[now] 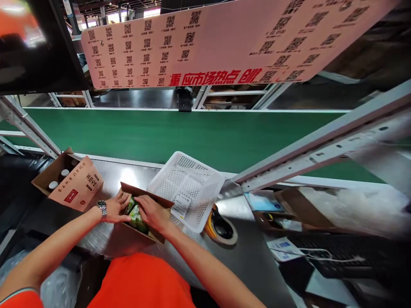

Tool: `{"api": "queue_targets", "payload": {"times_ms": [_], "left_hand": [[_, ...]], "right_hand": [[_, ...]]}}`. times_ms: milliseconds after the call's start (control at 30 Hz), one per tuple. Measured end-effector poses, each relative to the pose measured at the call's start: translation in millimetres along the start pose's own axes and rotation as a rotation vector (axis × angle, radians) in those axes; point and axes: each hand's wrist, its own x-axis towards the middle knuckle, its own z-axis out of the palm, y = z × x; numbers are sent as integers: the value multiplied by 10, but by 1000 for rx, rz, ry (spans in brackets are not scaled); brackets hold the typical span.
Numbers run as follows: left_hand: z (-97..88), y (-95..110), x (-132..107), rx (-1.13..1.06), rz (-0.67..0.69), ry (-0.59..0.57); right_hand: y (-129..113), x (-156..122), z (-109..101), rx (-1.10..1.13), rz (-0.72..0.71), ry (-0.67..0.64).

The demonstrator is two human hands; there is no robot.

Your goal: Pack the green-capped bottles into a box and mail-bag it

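A small open brown cardboard box (150, 197) lies on the steel worktop in front of me, with green packets (136, 216) inside it. My left hand (117, 208), with a wristwatch on the wrist, rests on the box's left edge beside the packets, fingers stretched out. My right hand (154, 212) lies flat over the packets inside the box, fingers extended. A white perforated plastic basket (188, 186) with a paper label leans tilted against the box's right side.
An open pink carton (75, 184) with bottle tops showing stands at the left. A roll of tape (221, 229) lies right of the basket. A green conveyor belt (180, 132) runs behind. A keyboard (334, 252) and papers sit at right; a QR-code board (199, 42) hangs overhead.
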Motion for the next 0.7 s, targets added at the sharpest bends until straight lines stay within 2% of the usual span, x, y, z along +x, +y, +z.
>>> {"api": "queue_targets", "payload": {"times_ms": [133,233,400,467,567,700], "left_hand": [[-54,-47,39,2,6,-92],[-43,-41,52,43,42,-139],[-64,65,85,174,59,-6],[-95,90,85,183,40,9],[-114,91,52,119,-20,12],[-43,87,-39,11,-70,47]], "right_hand": [[114,-270,-269,-54,-31,-68],[128,-317,-280,-52,-22,-140],[149,-216,-160,-11,11,-218],[189,-194,-169,55,0,-223],[241,-186,-275,179,-23,-279],[224,-168,-489,211,-84,-457]]}}
